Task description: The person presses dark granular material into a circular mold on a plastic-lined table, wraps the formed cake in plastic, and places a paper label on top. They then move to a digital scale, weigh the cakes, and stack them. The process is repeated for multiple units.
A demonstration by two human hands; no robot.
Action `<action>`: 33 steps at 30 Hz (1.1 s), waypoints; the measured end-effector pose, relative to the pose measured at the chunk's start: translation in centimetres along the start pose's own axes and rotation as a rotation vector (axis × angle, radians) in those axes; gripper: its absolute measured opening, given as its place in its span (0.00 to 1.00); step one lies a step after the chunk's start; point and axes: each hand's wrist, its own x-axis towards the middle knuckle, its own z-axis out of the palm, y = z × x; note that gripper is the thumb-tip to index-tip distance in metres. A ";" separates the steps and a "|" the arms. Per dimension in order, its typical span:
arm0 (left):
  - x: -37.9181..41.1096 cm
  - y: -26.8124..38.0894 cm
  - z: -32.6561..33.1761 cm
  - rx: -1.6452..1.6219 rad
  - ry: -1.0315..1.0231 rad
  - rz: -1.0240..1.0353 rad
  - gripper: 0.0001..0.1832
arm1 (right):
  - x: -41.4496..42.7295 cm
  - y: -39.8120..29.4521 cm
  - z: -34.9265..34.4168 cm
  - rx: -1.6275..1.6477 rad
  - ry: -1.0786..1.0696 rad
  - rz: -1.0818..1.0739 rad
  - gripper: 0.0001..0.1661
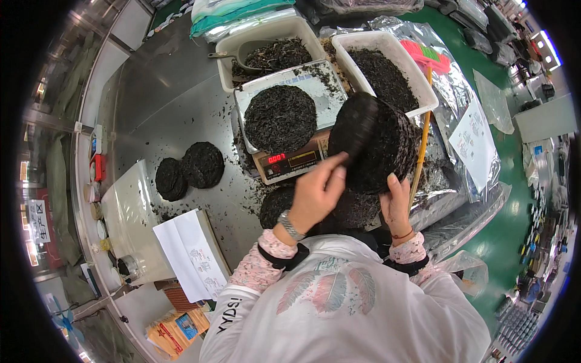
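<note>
A stack of dark, round pressed cakes of dried leaf (381,140) leans tilted at the right of the scale. My right hand (393,204) grips its lower edge, thumb on the rim. My left hand (322,190) is at the stack's left edge, holding a blurred dark cake (358,131) against its face. One more cake (280,119) lies flat on the steel pan of a digital scale (292,161) with a lit red display. Below the hands, further dark cakes (276,206) lie partly hidden by my left hand and wrist.
Behind the scale, a white tub (222,68) holds loose leaf and a metal scoop (240,54); another tub (429,97) holds finer leaf. A pink brush with a yellow handle (420,159) lies at right. Smaller cakes (203,164) and printed paper (193,254) are at left.
</note>
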 end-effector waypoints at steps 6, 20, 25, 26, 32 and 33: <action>2.7 -8.2 -6.5 0.271 0.359 -0.128 0.35 | 0.8 -0.1 -1.0 0.163 -0.023 0.025 0.31; 0.8 -0.4 1.6 -0.208 -0.189 -0.030 0.25 | -0.2 -1.2 0.4 0.081 0.006 0.018 0.31; 2.5 -4.1 -5.7 -0.719 0.388 -0.408 0.13 | 0.7 -2.3 -1.2 0.338 0.069 0.048 0.33; 2.7 -4.7 -7.2 -0.917 0.478 -0.419 0.12 | 0.7 -2.7 -1.6 0.384 0.067 0.072 0.33; 2.0 -6.8 -7.8 0.795 0.094 0.242 0.29 | 0.8 -2.8 -1.5 0.413 0.078 0.133 0.30; 1.4 -7.5 -5.9 0.763 -0.028 0.171 0.32 | 1.0 -2.3 -1.5 0.396 0.056 0.141 0.30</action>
